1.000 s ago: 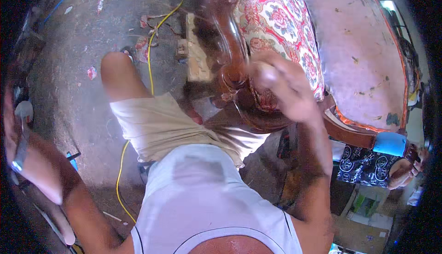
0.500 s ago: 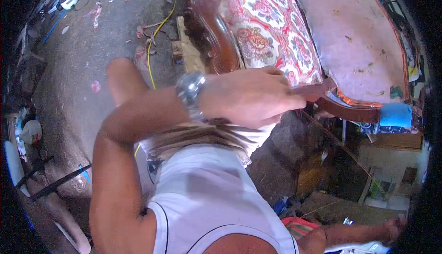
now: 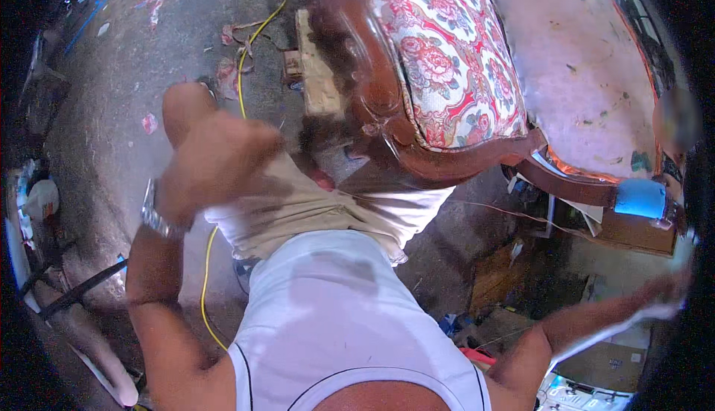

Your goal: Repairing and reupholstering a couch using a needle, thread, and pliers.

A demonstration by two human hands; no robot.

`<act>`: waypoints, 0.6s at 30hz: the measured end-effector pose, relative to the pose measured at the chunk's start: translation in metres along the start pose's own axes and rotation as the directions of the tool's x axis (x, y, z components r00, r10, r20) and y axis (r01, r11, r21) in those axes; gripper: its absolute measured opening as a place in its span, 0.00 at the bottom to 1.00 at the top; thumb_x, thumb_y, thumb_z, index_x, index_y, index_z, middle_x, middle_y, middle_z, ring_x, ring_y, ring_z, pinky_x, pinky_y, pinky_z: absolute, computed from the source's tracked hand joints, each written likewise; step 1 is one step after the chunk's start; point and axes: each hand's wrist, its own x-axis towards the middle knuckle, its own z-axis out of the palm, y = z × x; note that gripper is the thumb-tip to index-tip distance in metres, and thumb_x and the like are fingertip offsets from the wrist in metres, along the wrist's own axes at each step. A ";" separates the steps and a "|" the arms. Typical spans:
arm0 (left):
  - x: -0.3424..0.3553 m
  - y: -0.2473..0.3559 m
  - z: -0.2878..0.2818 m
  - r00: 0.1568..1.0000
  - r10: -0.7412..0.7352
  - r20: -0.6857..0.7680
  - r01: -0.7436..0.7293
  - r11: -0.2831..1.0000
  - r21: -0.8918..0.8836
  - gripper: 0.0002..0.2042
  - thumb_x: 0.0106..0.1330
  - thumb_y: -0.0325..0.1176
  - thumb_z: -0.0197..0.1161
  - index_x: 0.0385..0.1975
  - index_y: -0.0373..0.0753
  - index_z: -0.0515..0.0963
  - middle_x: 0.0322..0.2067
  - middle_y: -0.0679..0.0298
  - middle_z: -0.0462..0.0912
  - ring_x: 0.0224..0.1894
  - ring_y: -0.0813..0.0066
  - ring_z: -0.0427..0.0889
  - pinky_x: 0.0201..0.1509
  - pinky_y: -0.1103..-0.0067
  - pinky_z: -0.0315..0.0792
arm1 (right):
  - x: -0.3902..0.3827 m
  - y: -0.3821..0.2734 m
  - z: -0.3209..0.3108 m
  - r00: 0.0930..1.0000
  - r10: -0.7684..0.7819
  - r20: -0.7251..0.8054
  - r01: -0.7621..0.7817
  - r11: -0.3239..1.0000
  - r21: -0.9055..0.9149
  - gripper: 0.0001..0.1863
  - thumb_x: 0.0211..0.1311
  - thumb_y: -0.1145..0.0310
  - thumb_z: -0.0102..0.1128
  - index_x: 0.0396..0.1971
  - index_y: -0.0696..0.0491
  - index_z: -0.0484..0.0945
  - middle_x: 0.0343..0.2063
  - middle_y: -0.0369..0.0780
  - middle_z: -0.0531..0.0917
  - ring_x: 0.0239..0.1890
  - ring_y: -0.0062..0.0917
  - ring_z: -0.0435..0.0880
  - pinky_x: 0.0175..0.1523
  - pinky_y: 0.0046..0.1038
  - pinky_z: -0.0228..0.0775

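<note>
My left hand [image 3: 216, 161], a silver watch on its wrist, is at the left above my bare knee, blurred by motion. Its fingers look curled closed; what they hold, if anything, is hidden. At the far right rim my right hand [image 3: 676, 280] is raised at the end of an outstretched arm, smeared, its fingers unreadable. Across my lap, a thin reddish cord [image 3: 514, 213] stretches rightward; where its ends go I cannot tell. Just ahead stands a carved brown wooden chair frame [image 3: 454, 166] around a red and white floral cushion [image 3: 454, 61].
Beyond the cushion lies a worn pinkish panel [image 3: 581, 61]. A blue wrapped piece [image 3: 640, 198] covers the end of a curved wooden part. A yellow cable [image 3: 249, 46] runs over the floor beside a wooden block [image 3: 319, 68]. Fabric scraps [image 3: 227, 76] are scattered around.
My left hand has swung left, away from the chair frame's front edge. My right arm has risen at the far right. The thin cord now reaches across my lap.
</note>
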 end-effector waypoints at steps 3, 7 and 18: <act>0.001 -0.004 0.040 0.801 0.360 -0.479 -0.447 0.891 -0.077 0.10 0.54 0.38 0.74 0.34 0.46 0.84 0.47 0.56 0.84 0.47 0.58 0.83 0.48 0.62 0.75 | 0.009 -0.120 0.056 0.887 -0.406 0.219 0.406 0.462 -0.788 0.20 0.75 0.72 0.52 0.63 0.55 0.78 0.66 0.47 0.77 0.67 0.36 0.76 0.73 0.35 0.66; 0.022 0.029 0.061 0.501 0.409 -0.762 -0.667 0.744 -0.039 0.09 0.56 0.35 0.74 0.36 0.48 0.83 0.57 0.60 0.82 0.60 0.57 0.80 0.65 0.58 0.71 | -0.054 -0.273 0.309 0.674 -0.154 0.722 0.066 0.987 0.149 0.20 0.68 0.60 0.69 0.50 0.61 0.79 0.45 0.46 0.84 0.47 0.28 0.83 0.56 0.32 0.75; 0.075 0.048 0.101 0.309 0.392 -0.867 -0.927 0.328 -0.182 0.13 0.60 0.32 0.73 0.44 0.44 0.83 0.49 0.61 0.84 0.57 0.59 0.85 0.68 0.51 0.74 | -0.080 -0.314 0.403 0.461 -0.142 0.876 -0.065 0.979 0.193 0.21 0.64 0.66 0.75 0.48 0.63 0.77 0.43 0.40 0.83 0.46 0.22 0.82 0.47 0.24 0.78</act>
